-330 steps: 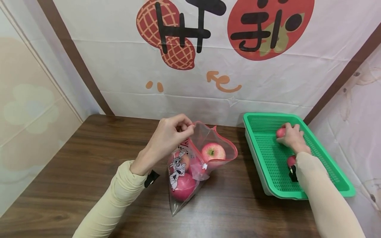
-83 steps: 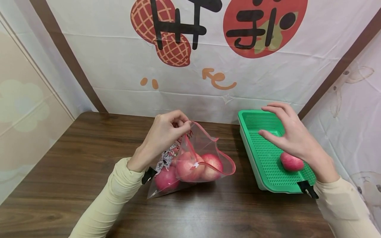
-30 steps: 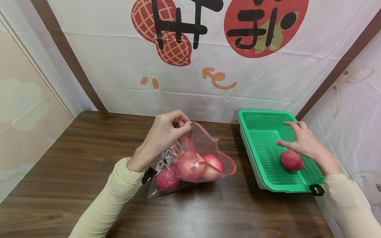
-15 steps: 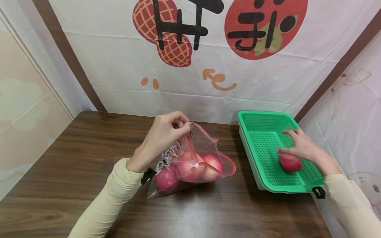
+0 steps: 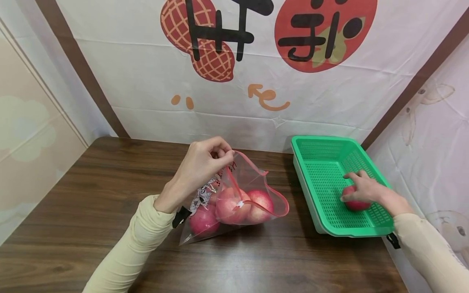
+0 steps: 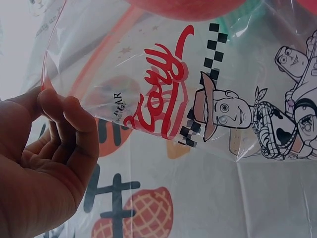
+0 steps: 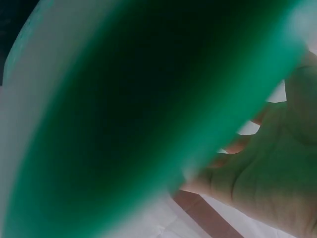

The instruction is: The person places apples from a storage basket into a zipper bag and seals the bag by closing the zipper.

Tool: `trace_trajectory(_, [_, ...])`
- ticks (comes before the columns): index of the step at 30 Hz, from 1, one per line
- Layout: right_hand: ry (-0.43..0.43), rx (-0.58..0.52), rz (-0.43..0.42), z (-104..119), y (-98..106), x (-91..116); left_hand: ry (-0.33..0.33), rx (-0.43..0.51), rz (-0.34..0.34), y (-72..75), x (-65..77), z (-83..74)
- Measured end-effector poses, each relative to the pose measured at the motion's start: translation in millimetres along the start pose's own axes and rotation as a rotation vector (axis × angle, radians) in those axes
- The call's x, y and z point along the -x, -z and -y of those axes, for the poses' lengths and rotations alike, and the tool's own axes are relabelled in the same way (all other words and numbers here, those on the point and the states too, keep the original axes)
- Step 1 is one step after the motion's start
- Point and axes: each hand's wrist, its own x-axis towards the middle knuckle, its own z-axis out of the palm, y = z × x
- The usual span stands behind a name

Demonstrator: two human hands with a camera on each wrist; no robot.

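My left hand (image 5: 209, 158) pinches the red-trimmed top edge of a clear zip bag (image 5: 256, 179) between thumb and fingers. The bag's mouth gapes toward the right, and several apples (image 5: 231, 205) lie inside it. In the left wrist view the plastic bag (image 6: 237, 134) shows red lettering and cartoon figures. My right hand (image 5: 368, 191) is low over a single red apple (image 5: 357, 205) in the green basket (image 5: 309, 195), thumb and fingers spread about its top. In the right wrist view the basket's blurred rim (image 7: 208, 144) hides that apple and part of the hand (image 7: 267, 183).
The basket stands at the right end of the brown wooden table (image 5: 91, 211), its rim close under my right forearm. A white printed cloth (image 5: 146, 81) hangs behind the table. Another cloth (image 5: 432, 162) hangs along the right side.
My right hand has come down from above the basket onto the apple there. Compared with the oldest frame, the basket holds fewer apples and the bag leans further over. My left hand keeps its pinch.
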Motion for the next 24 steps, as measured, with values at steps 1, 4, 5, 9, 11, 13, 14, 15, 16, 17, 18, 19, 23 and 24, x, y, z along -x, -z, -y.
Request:
trace_trajectory(1, [0.0, -0.002, 0.006, -1, -1, -1, 0.003, 0.001, 0.0, -0.3, 0.2, 0.0])
trace_trajectory(4, [0.003, -0.011, 0.034, -2, -4, -2, 0.009, 0.001, 0.001, -0.9, 0.6, -0.3])
trace_trajectory(5, [0.006, -0.015, 0.047, -3, -5, -2, 0.011, 0.0, 0.001, -1.1, 0.6, -0.3])
trace_trajectory(9, [0.017, -0.005, 0.084, -7, -11, -3, 0.014, -0.005, -0.001, -1.7, 0.7, -0.8])
trace_trajectory(11, [0.011, 0.007, 0.089, -10, -13, -3, 0.014, -0.005, -0.001, -2.2, 0.4, -0.7])
trace_trajectory(13, [0.004, 0.023, 0.083, -13, -16, -2, 0.012, -0.003, 0.0, -2.6, 0.2, -0.7])
trace_trajectory(14, [0.003, 0.029, 0.078, -14, -17, -2, 0.01, -0.002, 0.0, -2.7, 0.1, -0.8])
trace_trajectory(15, [0.006, 0.034, 0.071, -15, -18, -1, 0.008, -0.002, -0.001, -2.8, 0.0, -0.9])
trace_trajectory(16, [0.006, 0.037, 0.065, -16, -18, -1, 0.005, -0.003, -0.002, -2.9, -0.2, -0.9])
trace_trajectory(17, [0.008, 0.038, 0.058, -16, -19, -1, 0.003, -0.004, -0.004, -3.0, -0.3, -1.0])
trace_trajectory(18, [0.012, 0.041, 0.05, -17, -19, -1, 0.0, -0.003, -0.005, -3.1, -0.5, -1.1])
trace_trajectory(19, [0.014, 0.042, 0.041, -18, -19, -1, -0.002, -0.005, -0.006, -3.2, -0.7, -1.1])
trace_trajectory(23, [0.016, 0.043, 0.017, -19, -20, -1, -0.002, -0.002, -0.004, -3.8, -0.9, -1.4])
trace_trajectory(24, [0.016, 0.042, 0.014, -19, -21, -1, 0.0, -0.002, -0.002, -3.9, -0.9, -1.5])
